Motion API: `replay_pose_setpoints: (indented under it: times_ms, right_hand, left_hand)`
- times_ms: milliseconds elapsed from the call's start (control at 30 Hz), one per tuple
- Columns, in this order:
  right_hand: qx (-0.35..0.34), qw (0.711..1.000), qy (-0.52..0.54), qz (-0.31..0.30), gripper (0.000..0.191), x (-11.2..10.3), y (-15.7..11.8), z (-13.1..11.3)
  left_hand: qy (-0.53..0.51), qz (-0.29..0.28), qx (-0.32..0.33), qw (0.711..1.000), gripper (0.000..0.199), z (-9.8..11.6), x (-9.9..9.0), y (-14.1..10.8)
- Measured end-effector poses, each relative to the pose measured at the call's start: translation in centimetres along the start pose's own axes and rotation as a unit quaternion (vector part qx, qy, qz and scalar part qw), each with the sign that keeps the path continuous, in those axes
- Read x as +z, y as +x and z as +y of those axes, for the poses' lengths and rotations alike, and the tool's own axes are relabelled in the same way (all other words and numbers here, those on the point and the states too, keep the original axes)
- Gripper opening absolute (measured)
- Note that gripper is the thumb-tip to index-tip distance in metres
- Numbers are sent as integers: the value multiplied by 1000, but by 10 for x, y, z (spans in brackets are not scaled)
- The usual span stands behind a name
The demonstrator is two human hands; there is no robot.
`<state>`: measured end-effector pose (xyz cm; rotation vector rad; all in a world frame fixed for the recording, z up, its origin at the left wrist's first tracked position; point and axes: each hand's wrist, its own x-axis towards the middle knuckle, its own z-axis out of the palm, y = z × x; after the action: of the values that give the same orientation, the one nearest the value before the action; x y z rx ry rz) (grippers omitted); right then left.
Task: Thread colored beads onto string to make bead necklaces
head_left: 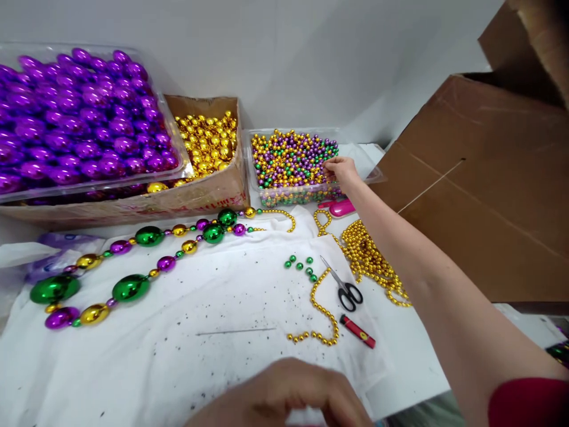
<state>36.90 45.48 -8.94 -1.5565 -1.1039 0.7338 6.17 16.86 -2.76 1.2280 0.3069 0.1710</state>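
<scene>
My right hand (339,172) reaches over the right side of a clear tray (297,191) of small gold, purple and green beads (291,157). Its fingers are drawn together in a pinch, and whatever lies between the tips is too small to make out. Low at the bottom edge, my left hand (284,394) is curled, its fingertips cut off by the frame, so anything it holds is hidden. On the white cloth (213,373) between them lie several loose green beads (300,264), a short gold bead string (331,314) and a thin needle-like rod (235,331).
A large-bead necklace (131,288) spreads across the left. Scissors (349,295), a red lighter (358,332) and heaped gold bead strands (364,252) lie right. Behind stand a purple-bead tray (182,160) and a gold-bead carton (242,148); a big cardboard box (480,196) borders the right.
</scene>
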Motion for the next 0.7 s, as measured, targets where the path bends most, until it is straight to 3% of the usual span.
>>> replay_pose_setpoints:
  times_ms: [100,167,233,300,400,467,600,700]
  right_hand:
    - [-20,999,-26,-30,6,-8,-25,-5]
    - [-27,991,-76,-110,4,-11,-60,-2]
    - [-17,951,-171,-257,5,-13,-108,7]
    - [-1,932,-204,-300,8,-14,-159,21]
    - [11,930,-237,-282,10,-11,-220,44]
    - [16,939,-234,-252,12,-6,-243,56]
    - [43,962,-158,-218,14,0,-253,66]
    - [79,970,-80,-218,23,-6,-254,64]
  left_hand:
    - [63,157,-62,984,27,-26,-14,-1]
    - [110,252,-108,955,25,-52,-26,-5]
    - [120,299,-133,937,27,-77,-38,-12]
    - [102,324,-149,928,29,-93,-47,-18]
    - [55,353,-160,920,30,-101,-51,-22]
    - [26,366,-156,917,30,-99,-49,-19]
    - [18,391,-110,914,27,-83,-37,-20]
    - [59,471,-46,879,28,-66,-20,-48]
